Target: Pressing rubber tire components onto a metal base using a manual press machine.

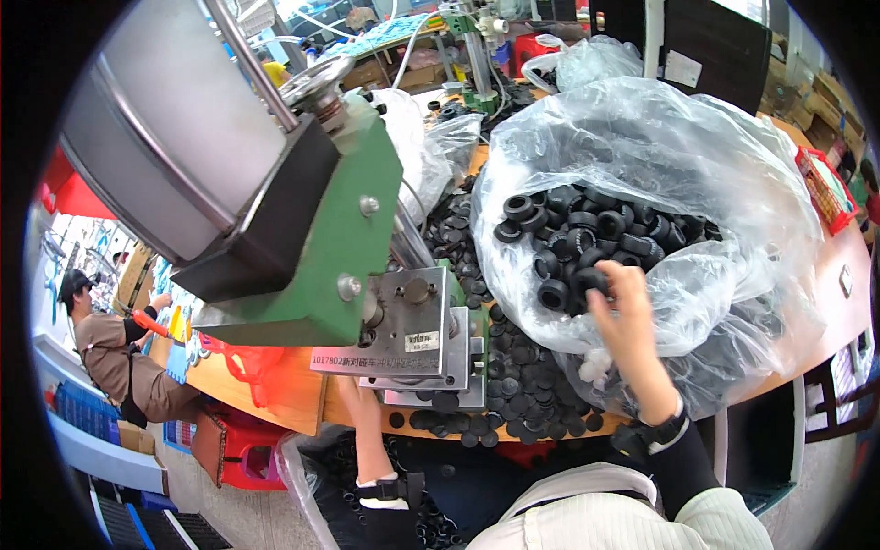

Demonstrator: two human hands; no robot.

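Rings (pixel 632 225) in a clear bag (pixel 770 197), right hand (pixel 632 302) among them

Right hand: thumb and fingers closed on one ring (pixel 589 282), black, at the near edge of the heap, over the bag's mouth.
Left hand (pixel 356 394): mostly hidden under the die; cannot tell whether it is clenched, released or grasping anything.
Rings: black, many, heaped loose at various tilts inside the bag.
Bag: clear plastic, mouth wide, crumpled; on the table (pixel 852 261), right of the press.
Press (pixel 353 229): green body, steel rods, large grey housing at upper left.
Die (pixel 412 330): steel block with plates, below the press head.
Discs (pixel 532 390): black, flat, numerous; spread between die and bag, reaching the table's near edge.
Basket (pixel 830 197): red, at the table's far right.
Stool (pixel 252 454): red, lower left.
Co-worker (pixel 115 353): brown top, dark cap, seated at far left.
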